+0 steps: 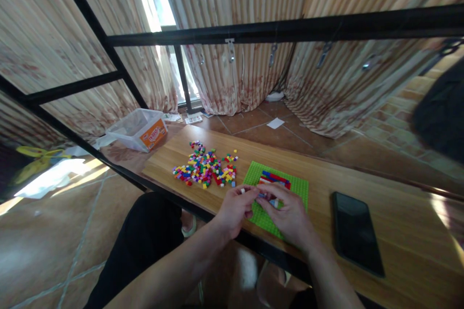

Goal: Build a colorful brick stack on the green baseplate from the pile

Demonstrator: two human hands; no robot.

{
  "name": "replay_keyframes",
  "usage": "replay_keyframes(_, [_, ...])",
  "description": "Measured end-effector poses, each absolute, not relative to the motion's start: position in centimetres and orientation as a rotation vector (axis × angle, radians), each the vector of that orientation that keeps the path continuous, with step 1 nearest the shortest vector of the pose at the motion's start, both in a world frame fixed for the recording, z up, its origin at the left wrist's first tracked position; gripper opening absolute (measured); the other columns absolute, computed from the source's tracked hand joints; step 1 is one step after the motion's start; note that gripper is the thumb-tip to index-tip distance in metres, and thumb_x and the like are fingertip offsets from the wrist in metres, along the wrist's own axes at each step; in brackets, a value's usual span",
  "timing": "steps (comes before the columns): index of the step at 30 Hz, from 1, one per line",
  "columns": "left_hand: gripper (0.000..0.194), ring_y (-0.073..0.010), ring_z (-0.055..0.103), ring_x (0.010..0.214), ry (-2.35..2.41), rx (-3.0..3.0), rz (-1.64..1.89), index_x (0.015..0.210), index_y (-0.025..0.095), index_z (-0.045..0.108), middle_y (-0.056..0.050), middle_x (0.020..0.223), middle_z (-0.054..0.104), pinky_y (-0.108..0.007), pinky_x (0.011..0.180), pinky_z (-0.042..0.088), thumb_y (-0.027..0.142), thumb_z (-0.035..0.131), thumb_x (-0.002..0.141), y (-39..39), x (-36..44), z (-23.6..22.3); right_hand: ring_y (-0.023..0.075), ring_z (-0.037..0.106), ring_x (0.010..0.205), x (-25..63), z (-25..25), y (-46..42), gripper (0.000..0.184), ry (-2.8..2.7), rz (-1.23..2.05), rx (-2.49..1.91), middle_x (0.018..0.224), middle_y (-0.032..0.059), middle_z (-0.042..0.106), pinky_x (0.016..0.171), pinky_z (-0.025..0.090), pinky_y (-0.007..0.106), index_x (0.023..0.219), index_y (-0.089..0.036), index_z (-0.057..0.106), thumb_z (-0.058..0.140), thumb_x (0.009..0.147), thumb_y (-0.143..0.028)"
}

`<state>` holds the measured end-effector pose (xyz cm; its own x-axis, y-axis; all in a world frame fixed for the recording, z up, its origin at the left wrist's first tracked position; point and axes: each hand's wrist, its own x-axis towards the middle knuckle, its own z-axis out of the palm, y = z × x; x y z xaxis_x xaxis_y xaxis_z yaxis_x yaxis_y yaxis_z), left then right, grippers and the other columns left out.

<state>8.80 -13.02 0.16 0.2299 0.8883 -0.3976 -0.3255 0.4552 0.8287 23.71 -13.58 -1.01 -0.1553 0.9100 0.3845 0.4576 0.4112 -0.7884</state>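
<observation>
far to the left of the hands, on the tiled floor (pixel 68 231), a yellow thing (pixel 34 152) lies by a sunlit patch. nearer, but still well left of and beyond the hands, stands a clear plastic tub (pixel 125 128) with an orange label (pixel 152 135) on its side. a dark trouser leg (pixel 145 236) shows left of the hands, on the near side of the wooden surface (pixel 402 212). on that surface, just left of and beyond the hands, spreads a loose heap of small multicoloured bricks (pixel 203 166). the left hand (pixel 234 207) has its thumb and forefinger drawn together beside a small whitish piece (pixel 243 191), though i cannot tell whether it grips it. under and around both hands lies a green studded baseplate (pixel 266 222), with red and blue bricks (pixel 277 177) in rows on it just beyond the fingers. the right hand (pixel 290 210), its fingertips close against the left's, is curled around pale bricks (pixel 274 203), pinched between thumb and fingers and partly hidden. right of the hands a black phone (pixel 357 234) lies flat on the surface, well apart from the baseplate
</observation>
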Motion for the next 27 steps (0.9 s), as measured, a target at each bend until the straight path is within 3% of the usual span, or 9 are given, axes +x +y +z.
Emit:
replay_keyframes(6, [0.036, -0.0023, 0.021, 0.041, 0.896, 0.573, 0.861, 0.072, 0.016, 0.052, 0.011, 0.049, 0.026, -0.019, 0.043, 0.015, 0.041, 0.078, 0.064, -13.1, 9.4, 0.5, 0.0153, 0.061, 0.076, 23.7, -1.4, -13.4, 0.014, -1.761, 0.598, -1.204, 0.087, 0.0031, 0.067, 0.071, 0.05, 0.029, 0.095, -0.023, 0.068, 0.058, 0.087, -0.028])
replay_keyframes(10, [0.033, -0.0032, 0.019, 0.042, 0.93, 0.648, 0.854, 0.072, 0.017, 0.053, 0.011, 0.049, 0.026, -0.02, 0.044, 0.015, 0.042, 0.074, 0.068, -13.0, 9.6, 0.7, 0.0171, 0.064, 0.089, 24.6, -1.1, -13.4, 0.021, -1.804, 0.564, -1.227, 0.098, 0.0056, 0.069, 0.08, 0.051, 0.03, 0.102, -0.022, 0.067, 0.052, 0.091, -0.031])
replay_keyframes(17, [0.02, -0.0067, 0.033, 0.049, 1.32, 1.176, 1.058, 0.074, 0.015, 0.061, 0.006, 0.054, 0.04, -0.021, 0.048, 0.023, 0.034, 0.061, 0.076, -11.6, 7.9, -2.1, 0.0234, 0.067, 0.088, 30.9, -2.6, -12.4, 0.034, -1.586, 0.25, -1.689, 0.097, 0.0103, 0.073, 0.08, 0.051, 0.037, 0.102, -0.019, 0.069, 0.042, 0.091, -0.037])
replay_keyframes(27, [0.018, -0.0101, 0.045, 0.055, 1.391, 1.67, 0.924, 0.086, 0.015, 0.066, 0.002, 0.062, 0.052, -0.022, 0.053, 0.032, 0.029, 0.054, 0.083, -11.9, 7.3, -4.1, 0.0246, 0.065, 0.093, 30.6, -4.7, -10.9, 0.039, -1.849, 0.156, -1.852, 0.099, 0.013, 0.071, 0.082, 0.048, 0.035, 0.102, -0.016, 0.069, 0.033, 0.094, -0.029])
